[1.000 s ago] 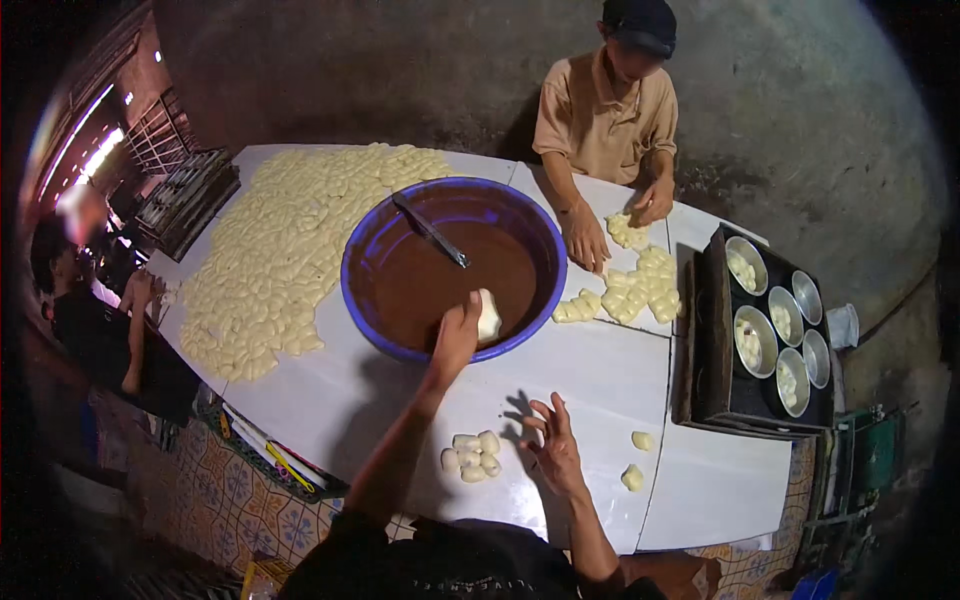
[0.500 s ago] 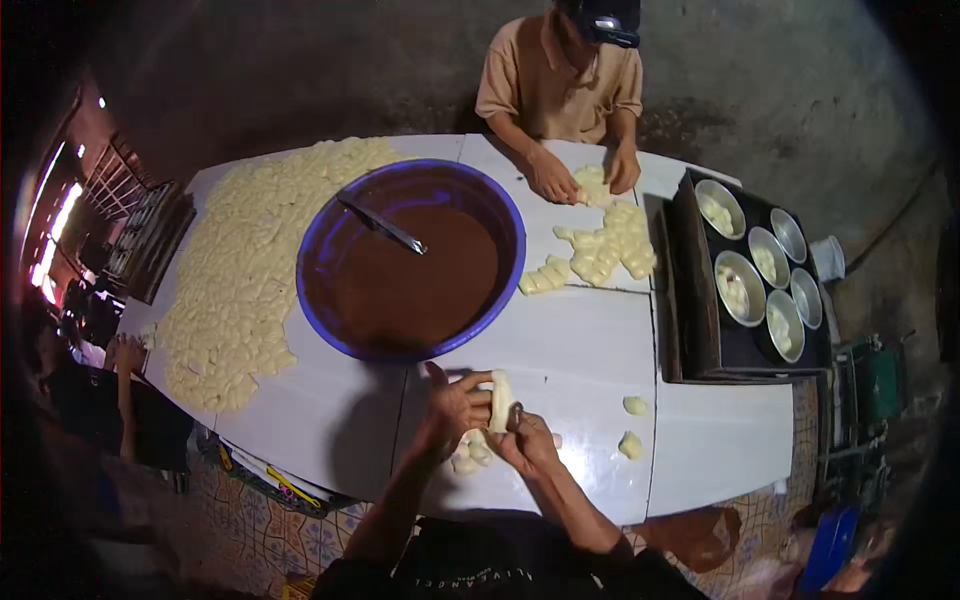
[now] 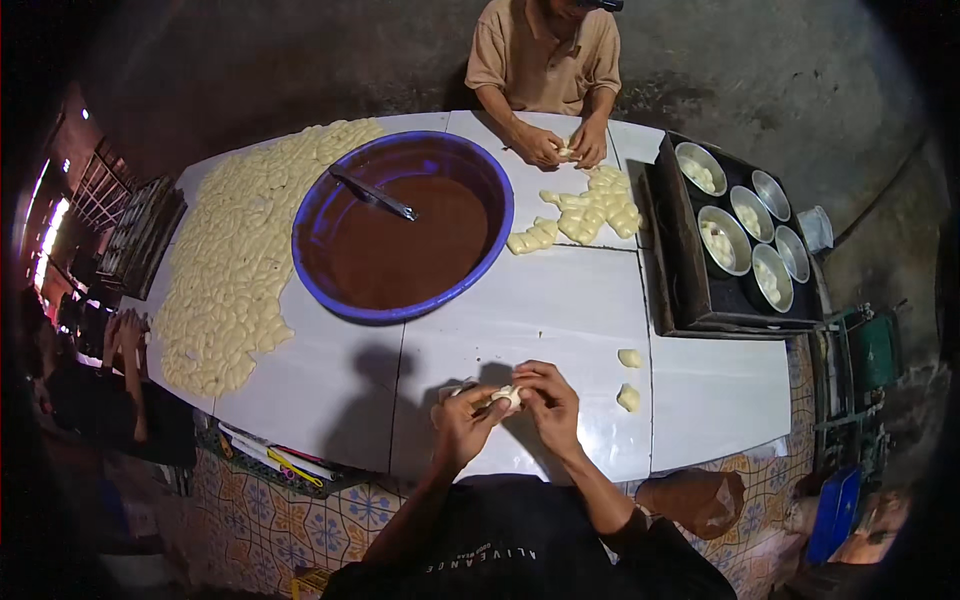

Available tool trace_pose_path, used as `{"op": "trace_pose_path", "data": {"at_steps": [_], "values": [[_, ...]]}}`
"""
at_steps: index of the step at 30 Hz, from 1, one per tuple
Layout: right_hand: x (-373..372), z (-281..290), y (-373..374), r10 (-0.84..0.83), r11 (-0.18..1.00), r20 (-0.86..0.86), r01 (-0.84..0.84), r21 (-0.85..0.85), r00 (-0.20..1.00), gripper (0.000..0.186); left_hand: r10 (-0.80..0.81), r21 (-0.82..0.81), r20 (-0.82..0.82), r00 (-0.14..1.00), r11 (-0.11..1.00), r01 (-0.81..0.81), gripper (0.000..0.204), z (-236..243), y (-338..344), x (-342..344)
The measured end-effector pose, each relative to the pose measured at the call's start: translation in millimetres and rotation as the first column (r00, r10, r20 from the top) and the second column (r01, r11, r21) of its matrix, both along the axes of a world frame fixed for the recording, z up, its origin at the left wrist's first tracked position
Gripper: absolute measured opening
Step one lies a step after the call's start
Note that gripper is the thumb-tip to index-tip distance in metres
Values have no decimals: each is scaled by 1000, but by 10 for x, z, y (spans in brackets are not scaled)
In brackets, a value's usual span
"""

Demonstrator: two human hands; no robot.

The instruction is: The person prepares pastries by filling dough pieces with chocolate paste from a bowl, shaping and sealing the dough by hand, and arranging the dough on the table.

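Between my left hand (image 3: pixel 466 422) and my right hand (image 3: pixel 550 402), a small piece of pale dough (image 3: pixel 511 396) is pinched by the fingertips just above the white table (image 3: pixel 560 300). Both hands are closed round it, thumbs on top. More dough lies partly hidden behind my left hand. To the right of my hands rest two loose dough pieces, one (image 3: pixel 629 357) a little farther than the other (image 3: pixel 628 398). Beyond my hands stands a large purple basin (image 3: pixel 400 314) with brown contents, in which a metal utensil (image 3: pixel 372 194) leans.
Many dough pieces (image 3: pixel 225 260) cover the table's left side. Across the table a co-worker's hands (image 3: pixel 565 148) work dough beside a dough cluster (image 3: pixel 592 208). At the right, a dark tray (image 3: pixel 700 318) holds several round metal tins (image 3: pixel 724 240), some with dough. Another person's hands (image 3: pixel 125 335) show at the left edge.
The stretched dough strip on my left fingers is now a small piece held between both hands. The dark item at my right fingers no longer shows. The view has shifted; the co-worker's hands have closed together.
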State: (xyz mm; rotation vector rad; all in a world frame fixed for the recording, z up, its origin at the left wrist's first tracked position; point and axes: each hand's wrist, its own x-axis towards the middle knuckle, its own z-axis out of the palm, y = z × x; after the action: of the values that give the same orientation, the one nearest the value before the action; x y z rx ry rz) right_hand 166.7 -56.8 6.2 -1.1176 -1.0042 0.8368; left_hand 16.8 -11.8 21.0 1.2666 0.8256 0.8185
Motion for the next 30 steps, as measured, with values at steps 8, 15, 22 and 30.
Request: {"op": "trace_pose_path", "data": {"at_steps": [8,15,22,30], "values": [[-7,-72,-315,112,943,178,-48,-328,978,26,34,97,-331,943,995,-2,31,-408,-193,75],[266,-58,-382,421,696,-391,-568,-438,818,45,-76,89,147,986,994,63,58,-302,-296,95],[881,-586,24,288,855,175,-170,-489,942,43,201,200,63,978,957,-209,32,-178,-138,-14],[1476,-638,-851,-36,949,998,314,17,54,33,250,48,108,962,965,-256,19,-364,-122,-164]]}}
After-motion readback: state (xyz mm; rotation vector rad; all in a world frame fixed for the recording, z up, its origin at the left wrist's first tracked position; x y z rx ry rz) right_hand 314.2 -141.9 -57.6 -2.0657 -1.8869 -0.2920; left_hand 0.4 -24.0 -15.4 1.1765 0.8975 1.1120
